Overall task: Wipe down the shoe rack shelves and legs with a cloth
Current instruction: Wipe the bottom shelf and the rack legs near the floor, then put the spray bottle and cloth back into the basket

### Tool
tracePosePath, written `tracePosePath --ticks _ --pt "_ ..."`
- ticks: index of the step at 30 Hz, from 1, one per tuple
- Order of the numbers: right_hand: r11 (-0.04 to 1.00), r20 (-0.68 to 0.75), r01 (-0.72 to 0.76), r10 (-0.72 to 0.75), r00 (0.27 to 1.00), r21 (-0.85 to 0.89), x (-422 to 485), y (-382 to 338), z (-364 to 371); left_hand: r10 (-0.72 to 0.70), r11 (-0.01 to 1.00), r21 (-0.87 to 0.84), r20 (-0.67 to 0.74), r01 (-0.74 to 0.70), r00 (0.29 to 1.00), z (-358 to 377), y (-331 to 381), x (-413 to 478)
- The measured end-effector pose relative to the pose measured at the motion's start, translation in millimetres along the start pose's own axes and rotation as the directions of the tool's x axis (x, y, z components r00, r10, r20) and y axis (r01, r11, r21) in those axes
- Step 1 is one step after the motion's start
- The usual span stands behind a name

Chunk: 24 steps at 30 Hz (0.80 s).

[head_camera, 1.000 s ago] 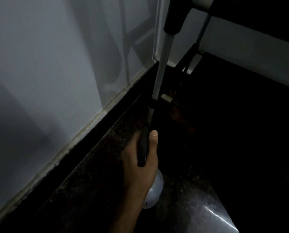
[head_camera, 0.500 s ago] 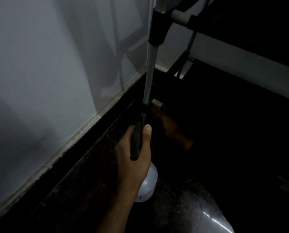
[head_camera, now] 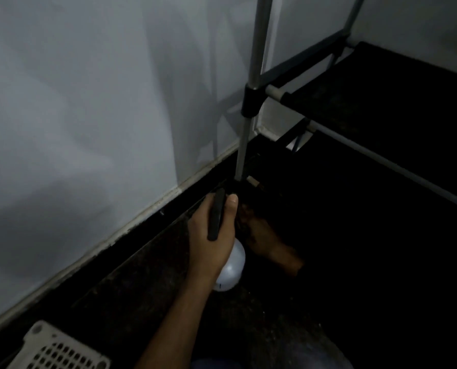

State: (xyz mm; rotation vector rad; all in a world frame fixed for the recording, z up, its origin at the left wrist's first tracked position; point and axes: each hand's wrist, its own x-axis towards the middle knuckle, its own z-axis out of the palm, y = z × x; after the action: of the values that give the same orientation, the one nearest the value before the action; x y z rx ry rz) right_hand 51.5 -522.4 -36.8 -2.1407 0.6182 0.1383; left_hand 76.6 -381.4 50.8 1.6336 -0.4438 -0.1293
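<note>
The shoe rack's silver front leg (head_camera: 242,155) runs down through a black connector (head_camera: 251,102) to the dark floor by the wall. Black fabric shelves (head_camera: 381,91) stretch to the right, with a lower one (head_camera: 355,198) beneath. My left hand (head_camera: 214,235) grips a spray bottle (head_camera: 231,270), white and round with a black trigger, just below the foot of the leg. My right hand (head_camera: 262,235) lies in deep shadow to the right of the bottle, its fingers at the leg's foot. Whether it holds a cloth is too dark to tell.
A pale wall (head_camera: 89,115) with a white skirting strip (head_camera: 115,235) runs along the left, close to the leg. A white perforated plastic basket (head_camera: 59,350) sits at the bottom left. The floor (head_camera: 147,288) is dark speckled stone.
The view has pulled back and up, so more of the rack and the white basket now show. My left hand stays at the leg's foot with the bottle; the right hand shows more.
</note>
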Motion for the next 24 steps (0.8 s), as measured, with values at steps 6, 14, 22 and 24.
tracePosePath --ticks 6,14,22,24 --pt "0.751 0.221 -0.328 0.243 0.944 0.574 -68.2 -20.9 -37.6 -0.044 0.999 -0.001 -0.037 0.044 0.998 -15.2 20.9 -20.0" --pt "0.345 0.364 -0.471 0.331 0.871 0.812 -135.8 -57.2 -44.4 0.044 0.997 0.069 -0.086 -0.038 0.995 -54.5 44.4 -48.7" --pt "0.31 0.404 -0.462 0.234 0.884 0.831 -157.1 -102.1 14.6 0.115 0.992 0.079 -0.293 -0.096 0.949 -141.8 44.0 -94.4" --pt "0.311 0.432 -0.47 0.187 0.882 0.826 -160.2 -125.0 33.6 0.127 0.99 0.098 -0.34 -0.099 0.932 -170.2 46.7 -110.8"
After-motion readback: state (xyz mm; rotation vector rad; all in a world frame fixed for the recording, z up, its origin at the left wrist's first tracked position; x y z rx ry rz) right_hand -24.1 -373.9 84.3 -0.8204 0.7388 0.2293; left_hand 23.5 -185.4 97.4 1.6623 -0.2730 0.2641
